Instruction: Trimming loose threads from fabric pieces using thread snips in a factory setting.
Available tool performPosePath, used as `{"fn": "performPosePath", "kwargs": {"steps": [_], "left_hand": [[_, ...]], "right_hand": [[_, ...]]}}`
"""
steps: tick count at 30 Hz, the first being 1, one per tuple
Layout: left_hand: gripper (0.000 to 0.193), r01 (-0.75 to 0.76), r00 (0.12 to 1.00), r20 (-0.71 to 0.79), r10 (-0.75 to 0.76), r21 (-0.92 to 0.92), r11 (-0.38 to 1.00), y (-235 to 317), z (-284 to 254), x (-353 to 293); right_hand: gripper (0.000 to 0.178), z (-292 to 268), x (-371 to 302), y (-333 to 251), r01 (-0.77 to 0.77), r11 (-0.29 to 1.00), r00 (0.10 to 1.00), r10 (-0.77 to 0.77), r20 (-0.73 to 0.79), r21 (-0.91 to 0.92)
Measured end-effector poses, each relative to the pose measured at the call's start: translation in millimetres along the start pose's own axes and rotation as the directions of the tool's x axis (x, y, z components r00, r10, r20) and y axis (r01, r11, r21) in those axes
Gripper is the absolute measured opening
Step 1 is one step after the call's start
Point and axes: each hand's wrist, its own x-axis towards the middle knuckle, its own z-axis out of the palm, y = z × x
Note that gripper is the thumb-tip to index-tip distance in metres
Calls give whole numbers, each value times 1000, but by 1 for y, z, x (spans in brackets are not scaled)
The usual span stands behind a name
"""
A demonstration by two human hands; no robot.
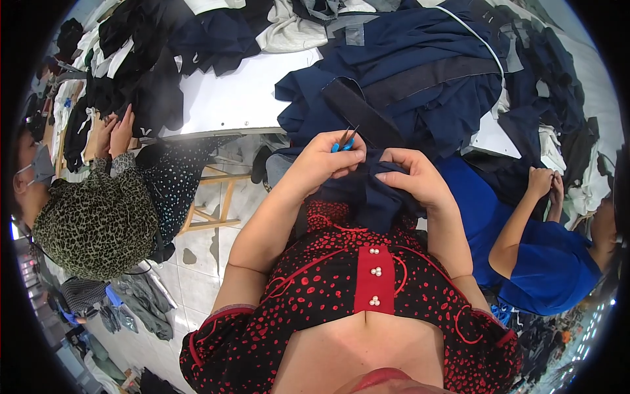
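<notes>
My left hand (323,163) is closed around small thread snips (342,144) with blue handles, their dark pointed blades sticking up past the knuckles. Its fingertips also meet the edge of a dark navy garment piece (375,200). That cloth hangs down in front of my chest, pinched between the thumb and fingers of my right hand (412,174). Both hands are close together at the table's near edge. Just beyond them lies a big heap of navy fabric (420,39), with a black strip (433,79) folded across it. Part of the left fingers is hidden by the hand itself.
A white table (223,98) carries dark and white cloth piles. At left, a masked person in a patterned top (98,217) handles black cloth; at right, a person in blue (551,269) works on dark fabric. A white cord (482,39) curves over the heap. A wooden stool (213,223) stands left.
</notes>
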Motion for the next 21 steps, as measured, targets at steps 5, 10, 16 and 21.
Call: {"fn": "performPosePath", "kwargs": {"steps": [5,10,16,21], "left_hand": [[24,-292,947,52,316,546,785,-3,11,-1],[17,-198,968,0,252,620,759,-1,13,1],[11,53,998,25,-56,105,993,-4,1,0],[11,15,1000,5,-16,120,993,9,-10,-3]], "right_hand": [[7,0,3,5,24,992,997,-32,-65,-123],[9,-1,5,5,85,972,990,-108,-93,-218],[9,3,1,1,34,997,999,-35,-7,-75],[8,-4,-2,2,1,997,999,1,34,-82]]}}
